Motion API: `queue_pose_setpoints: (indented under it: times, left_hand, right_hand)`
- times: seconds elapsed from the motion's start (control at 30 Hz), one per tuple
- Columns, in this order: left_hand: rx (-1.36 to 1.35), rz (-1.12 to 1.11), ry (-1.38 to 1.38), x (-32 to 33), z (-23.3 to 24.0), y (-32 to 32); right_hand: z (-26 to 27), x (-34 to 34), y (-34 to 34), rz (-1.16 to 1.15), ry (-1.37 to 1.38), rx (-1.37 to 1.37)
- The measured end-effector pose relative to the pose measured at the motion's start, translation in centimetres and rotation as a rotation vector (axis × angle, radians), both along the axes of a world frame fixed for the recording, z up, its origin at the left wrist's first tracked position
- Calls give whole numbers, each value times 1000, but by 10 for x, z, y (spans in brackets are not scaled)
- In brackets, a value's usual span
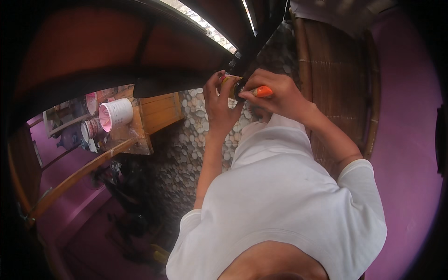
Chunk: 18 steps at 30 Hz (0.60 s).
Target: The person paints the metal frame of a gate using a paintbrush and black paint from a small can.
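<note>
My left hand (222, 103) is wrapped around a small can (229, 84) with a yellow and red label, held tilted near the dark frame ahead. The can's opening looks dark and faces my right hand (276, 92). In the fingers of that hand is a tool with an orange handle (263, 91); its tip lies at the can's opening, and the fingers hide what kind of tool it is.
Ahead and to the left stretch dark-framed reddish-brown panels (94, 42). A white bucket (119, 113), pink inside, stands on a wooden surface (148, 140) at left. A bamboo bench (336, 87) runs along the purple wall (406, 140) at right. The floor (196, 122) has a pebble pattern.
</note>
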<state>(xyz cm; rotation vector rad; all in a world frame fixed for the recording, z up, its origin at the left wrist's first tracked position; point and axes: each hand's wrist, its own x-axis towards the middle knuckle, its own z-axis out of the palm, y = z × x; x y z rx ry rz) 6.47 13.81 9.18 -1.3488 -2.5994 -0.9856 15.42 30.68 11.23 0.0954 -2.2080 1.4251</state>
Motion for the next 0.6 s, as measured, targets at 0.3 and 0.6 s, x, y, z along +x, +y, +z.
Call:
queue_pose_setpoints:
  times: [0.3, 0.6]
  left_hand:
    - [-7, 30, -162, 4, -6, -12]
    - [48, 159, -249, -2, -30, 1]
  right_hand:
    - [1, 3, -2, -42, -166, -139]
    - [3, 21, 28, 0, -276, -182]
